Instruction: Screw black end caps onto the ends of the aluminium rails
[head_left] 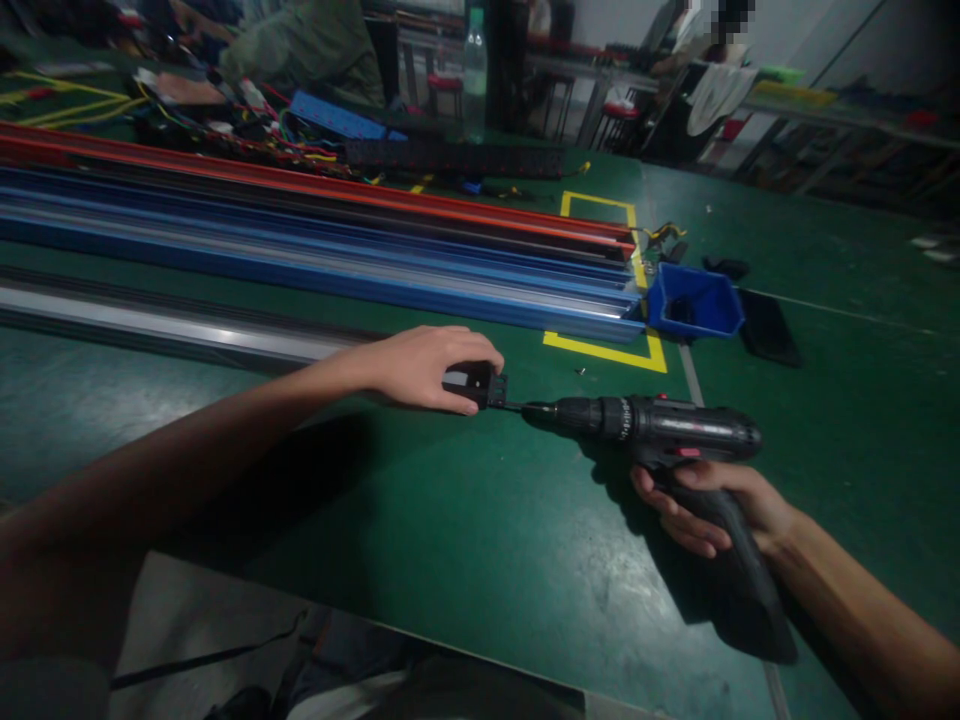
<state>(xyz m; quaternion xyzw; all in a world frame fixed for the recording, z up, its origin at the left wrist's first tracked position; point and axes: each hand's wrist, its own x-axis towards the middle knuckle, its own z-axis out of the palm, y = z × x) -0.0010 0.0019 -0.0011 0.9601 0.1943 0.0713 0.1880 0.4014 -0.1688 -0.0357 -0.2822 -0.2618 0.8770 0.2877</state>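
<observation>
My right hand [705, 505] is wrapped round the handle of a black cordless drill [675, 430], which lies level and points left. Its thin bit reaches the black end piece [495, 388] of a long dark metal profile [187, 325]; whether the tip sits in a screw is too small to tell. My left hand [427, 368] grips the end of that profile, thumb on the near side and fingers over the far side. A small screw [580, 371] lies on the green table beyond the drill.
Blue profiles [337, 265] and a red profile [375, 200] lie beyond, ending near a blue bin [694, 302] and a dark flat object [771, 328]. Farther back are wires, a bottle [475, 75] and a person's sleeve [307, 50]. The green table's [465, 540] near edge runs below.
</observation>
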